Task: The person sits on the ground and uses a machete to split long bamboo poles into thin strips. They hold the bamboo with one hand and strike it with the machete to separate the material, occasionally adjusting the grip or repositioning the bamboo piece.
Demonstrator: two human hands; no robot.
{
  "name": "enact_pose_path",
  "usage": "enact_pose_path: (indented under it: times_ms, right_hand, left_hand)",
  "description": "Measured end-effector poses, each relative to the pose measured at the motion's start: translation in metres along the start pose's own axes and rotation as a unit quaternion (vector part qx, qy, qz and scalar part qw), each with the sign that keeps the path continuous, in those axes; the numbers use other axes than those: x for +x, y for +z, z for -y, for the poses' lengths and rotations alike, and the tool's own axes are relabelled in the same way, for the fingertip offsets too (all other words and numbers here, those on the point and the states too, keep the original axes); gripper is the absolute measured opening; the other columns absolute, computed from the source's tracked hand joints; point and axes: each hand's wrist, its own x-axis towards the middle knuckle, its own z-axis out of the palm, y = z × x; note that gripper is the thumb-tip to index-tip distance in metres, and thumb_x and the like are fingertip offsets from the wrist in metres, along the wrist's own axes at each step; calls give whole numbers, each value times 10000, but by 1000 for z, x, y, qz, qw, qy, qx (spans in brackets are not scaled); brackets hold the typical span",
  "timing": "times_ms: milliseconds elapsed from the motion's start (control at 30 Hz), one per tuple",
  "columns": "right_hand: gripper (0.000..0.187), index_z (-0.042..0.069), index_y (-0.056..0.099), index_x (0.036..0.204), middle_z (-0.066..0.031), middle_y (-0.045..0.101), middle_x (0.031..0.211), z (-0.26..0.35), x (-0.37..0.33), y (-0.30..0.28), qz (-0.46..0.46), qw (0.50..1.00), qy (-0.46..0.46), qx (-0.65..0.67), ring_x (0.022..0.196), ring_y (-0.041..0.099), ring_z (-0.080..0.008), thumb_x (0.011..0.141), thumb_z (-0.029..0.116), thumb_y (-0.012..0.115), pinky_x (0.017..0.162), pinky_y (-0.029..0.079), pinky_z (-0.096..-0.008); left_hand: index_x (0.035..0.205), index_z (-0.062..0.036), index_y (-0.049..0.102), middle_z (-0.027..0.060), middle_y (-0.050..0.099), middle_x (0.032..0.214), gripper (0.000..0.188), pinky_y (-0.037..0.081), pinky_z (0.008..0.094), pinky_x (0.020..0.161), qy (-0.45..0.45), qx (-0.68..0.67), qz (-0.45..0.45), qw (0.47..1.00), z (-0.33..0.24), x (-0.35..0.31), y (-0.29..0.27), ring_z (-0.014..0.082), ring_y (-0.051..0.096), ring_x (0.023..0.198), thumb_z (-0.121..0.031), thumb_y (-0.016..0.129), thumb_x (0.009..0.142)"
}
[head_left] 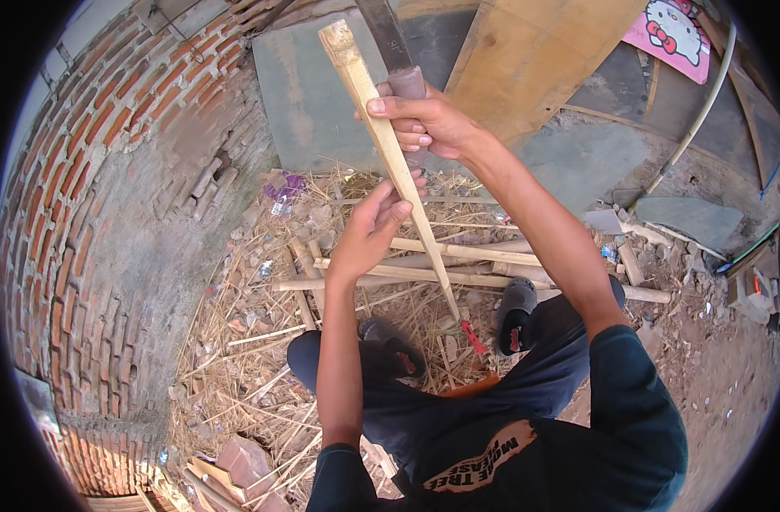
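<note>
Wood strip [394,158] is clamped with the machete [393,53] in the closed right hand [441,124] — presumably for control — and guided loosely by the half-uncurled left hand [368,230], above the ground [693,384], near its brick-wall [91,230] edge.

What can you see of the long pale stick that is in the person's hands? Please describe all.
The stick is long, nearly straight and yellowish, and looks like bamboo or wood. Its far end is broad and rough; it tapers toward a thin near end. It slants from upper left to lower right; whether its tip touches the ground is unclear. The right hand has its thumb on the broad part and also grips a handle. The left hand reaches behind the middle.
</note>
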Motion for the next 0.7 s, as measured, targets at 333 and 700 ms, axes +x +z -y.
enact_pose_path:
  times_ms: [333,700]
  right_hand:
    - [604,10,637,963,67,337,494,-38,-31,21,-237,960,7,-146,396,295,-41,1012,601,519,404,238,-246]
    - [633,71,471,838,29,330,506,-215,-234,43,-480,839,232,108,377,296,-89,1012,679,436,379,265,-265]
  left_hand:
    - [1088,1,638,86,738,975,227,560,280,826,-10,85,-170,982,7,-37,-36,119,705,912,-69,766,914]
    - [1019,-59,558,65,557,1032,237,470,310,831,72,-36,-225,971,46,-68,-41,131,522,903,-156,755,931]
